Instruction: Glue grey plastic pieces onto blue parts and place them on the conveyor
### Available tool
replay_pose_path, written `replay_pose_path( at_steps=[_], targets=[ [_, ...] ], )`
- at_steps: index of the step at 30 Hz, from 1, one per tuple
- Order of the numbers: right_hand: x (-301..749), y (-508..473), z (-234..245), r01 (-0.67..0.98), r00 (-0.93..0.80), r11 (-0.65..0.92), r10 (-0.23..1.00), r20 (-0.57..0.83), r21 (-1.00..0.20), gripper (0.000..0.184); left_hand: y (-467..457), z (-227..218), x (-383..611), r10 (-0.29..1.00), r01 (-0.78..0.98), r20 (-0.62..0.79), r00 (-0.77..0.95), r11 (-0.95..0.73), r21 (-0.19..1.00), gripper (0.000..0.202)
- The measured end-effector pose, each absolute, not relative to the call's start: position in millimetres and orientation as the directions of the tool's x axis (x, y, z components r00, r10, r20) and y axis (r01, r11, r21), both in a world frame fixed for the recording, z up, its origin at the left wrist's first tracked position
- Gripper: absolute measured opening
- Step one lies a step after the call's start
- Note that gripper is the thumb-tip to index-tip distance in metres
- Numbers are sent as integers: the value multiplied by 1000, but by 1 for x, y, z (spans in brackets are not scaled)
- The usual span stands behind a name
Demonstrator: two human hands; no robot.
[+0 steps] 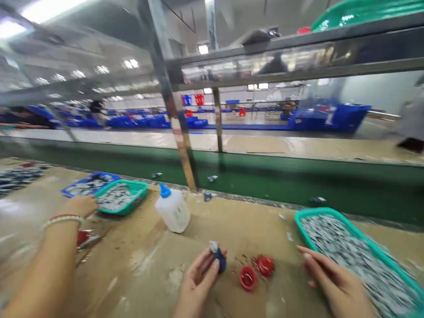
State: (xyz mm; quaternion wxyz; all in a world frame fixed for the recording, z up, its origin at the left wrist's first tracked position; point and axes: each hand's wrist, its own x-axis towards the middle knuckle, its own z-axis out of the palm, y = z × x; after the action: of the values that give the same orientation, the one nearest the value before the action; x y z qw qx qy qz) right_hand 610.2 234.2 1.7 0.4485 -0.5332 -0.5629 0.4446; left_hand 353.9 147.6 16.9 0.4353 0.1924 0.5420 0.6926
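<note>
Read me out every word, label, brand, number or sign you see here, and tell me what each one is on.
Nothing here can be read for certain.
White bottle with the blue cap: faint greenish marks on its side, too blurred to read.
Dark blue piece in the left hand: no lettering that I can make out.
Background: too small and blurred to make out any words.

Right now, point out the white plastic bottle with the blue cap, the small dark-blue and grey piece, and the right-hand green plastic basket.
White plastic bottle with blue cap (174,213): head view, middle of its body.
Small dark-blue and grey piece (219,259): head view, dark-blue part.
Right-hand green plastic basket (318,211): head view, far rim.
</note>
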Motion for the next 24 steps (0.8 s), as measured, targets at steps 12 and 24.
replay_pose_path(
  at_steps=[12,24],
  targets=[
    [561,233,-9,-15,-157,-177,972,-172,-984,31,158,29,385,841,-365,-230,-490,41,930,47],
    [550,237,-16,38,-149,-162,975,-166,-986,31,159,23,387,844,-311,-202,-497,43,949,34]
  ],
)
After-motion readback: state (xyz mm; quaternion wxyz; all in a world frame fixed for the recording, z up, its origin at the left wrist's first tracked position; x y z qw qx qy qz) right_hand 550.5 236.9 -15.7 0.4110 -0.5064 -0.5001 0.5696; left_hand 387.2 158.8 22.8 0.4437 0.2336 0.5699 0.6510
